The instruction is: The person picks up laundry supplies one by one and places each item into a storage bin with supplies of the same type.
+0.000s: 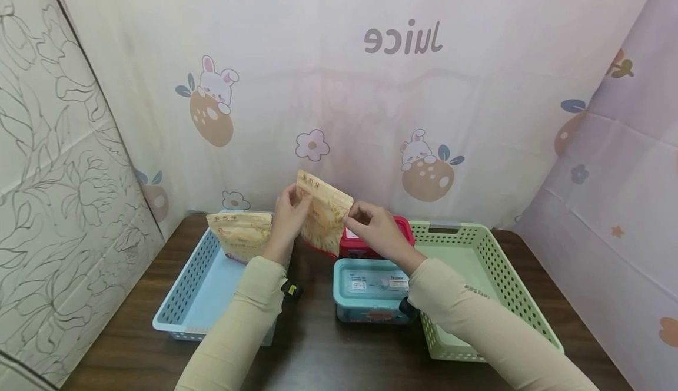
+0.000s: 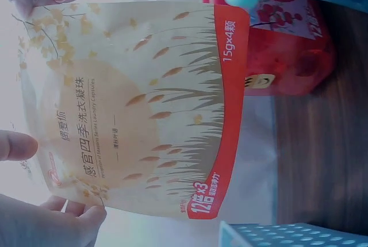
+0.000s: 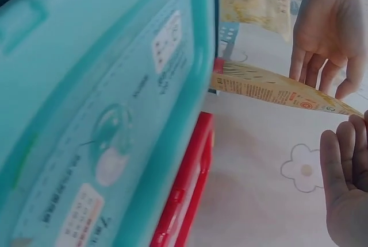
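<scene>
Evidently, we found the left hand (image 1: 288,220) and right hand (image 1: 378,232) with fingers pinching a tilted cream pouch (image 1: 324,217), raised right of the blue basket (image 1: 205,285). We judged two-handed handling underway; any next move called for steady grip.

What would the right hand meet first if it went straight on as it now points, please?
The right hand would most likely first meet the laundry capsule pouch it pinches; beyond, perhaps the left hand on its opposite side, though depth is unclear.
</scene>
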Motion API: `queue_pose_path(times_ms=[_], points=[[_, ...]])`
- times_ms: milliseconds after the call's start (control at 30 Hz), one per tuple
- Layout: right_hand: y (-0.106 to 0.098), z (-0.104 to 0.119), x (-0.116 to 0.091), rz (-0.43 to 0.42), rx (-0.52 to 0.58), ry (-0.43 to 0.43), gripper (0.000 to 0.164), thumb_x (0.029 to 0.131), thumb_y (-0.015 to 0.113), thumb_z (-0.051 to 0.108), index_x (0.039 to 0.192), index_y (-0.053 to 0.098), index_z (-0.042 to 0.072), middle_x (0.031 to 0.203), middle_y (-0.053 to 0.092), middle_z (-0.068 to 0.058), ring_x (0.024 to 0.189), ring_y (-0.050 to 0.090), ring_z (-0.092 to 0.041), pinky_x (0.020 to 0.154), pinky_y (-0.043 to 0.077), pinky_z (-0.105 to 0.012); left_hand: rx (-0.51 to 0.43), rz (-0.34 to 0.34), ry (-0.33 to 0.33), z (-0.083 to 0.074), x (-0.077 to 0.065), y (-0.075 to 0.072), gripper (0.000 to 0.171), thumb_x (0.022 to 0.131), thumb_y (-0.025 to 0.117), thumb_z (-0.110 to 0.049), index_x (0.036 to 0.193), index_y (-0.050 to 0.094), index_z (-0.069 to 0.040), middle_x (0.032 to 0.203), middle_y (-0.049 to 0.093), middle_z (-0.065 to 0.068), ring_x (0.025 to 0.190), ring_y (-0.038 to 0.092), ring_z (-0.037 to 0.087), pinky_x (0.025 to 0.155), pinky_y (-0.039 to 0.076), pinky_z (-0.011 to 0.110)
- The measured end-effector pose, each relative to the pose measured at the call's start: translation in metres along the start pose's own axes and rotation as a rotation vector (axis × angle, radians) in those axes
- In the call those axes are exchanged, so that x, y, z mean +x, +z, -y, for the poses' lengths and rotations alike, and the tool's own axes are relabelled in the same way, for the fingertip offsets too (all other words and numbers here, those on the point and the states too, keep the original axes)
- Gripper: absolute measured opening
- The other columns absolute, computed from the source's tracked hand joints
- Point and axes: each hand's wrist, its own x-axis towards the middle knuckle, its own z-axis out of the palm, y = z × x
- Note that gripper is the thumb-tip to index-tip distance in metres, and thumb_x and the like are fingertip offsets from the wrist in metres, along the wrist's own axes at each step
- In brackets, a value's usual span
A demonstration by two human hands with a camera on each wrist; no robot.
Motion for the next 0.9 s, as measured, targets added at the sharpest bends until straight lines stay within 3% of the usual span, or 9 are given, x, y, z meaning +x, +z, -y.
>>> queue_pose_path(times_ms=[333, 600, 900], points=[[-0.006, 0.007, 0.003, 0.000, 0.132, -0.016, 0.010, 0.096, 0.068, 0.017, 0.090, 0.066, 0.009, 0.091, 0.066, -0.007, 0.083, 0.060, -0.024, 0.072, 0.053, -0.035, -0.034, 0.011, 0.012, -0.009, 0.002, -0.003, 0.062, 0.099, 0.059, -0.026, 0.151, 0.036, -0.001, 0.151, 0.039, 0.018, 0.139, 0.040, 0.033, 0.115, 0.034, 0.040], [-0.008, 0.010, 0.002, -0.016, 0.150, -0.039, 0.011, 0.097, 0.068, 0.018, 0.093, 0.066, 0.008, 0.090, 0.066, -0.007, 0.081, 0.057, -0.024, 0.070, 0.051, -0.032, -0.065, 0.016, 0.019, -0.015, 0.002, -0.006, 0.063, 0.099, 0.060, -0.025, 0.151, 0.036, -0.001, 0.151, 0.039, 0.020, 0.139, 0.039, 0.032, 0.115, 0.034, 0.037], [-0.011, 0.008, 0.000, -0.020, 0.176, -0.015, 0.014, 0.097, 0.068, 0.022, 0.096, 0.067, 0.008, 0.094, 0.066, -0.008, 0.086, 0.059, -0.025, 0.076, 0.053, -0.036, -0.096, 0.010, 0.022, -0.013, -0.001, -0.010, 0.062, 0.097, 0.067, -0.029, 0.148, 0.043, -0.004, 0.145, 0.048, 0.015, 0.133, 0.046, 0.029, 0.111, 0.039, 0.038]])
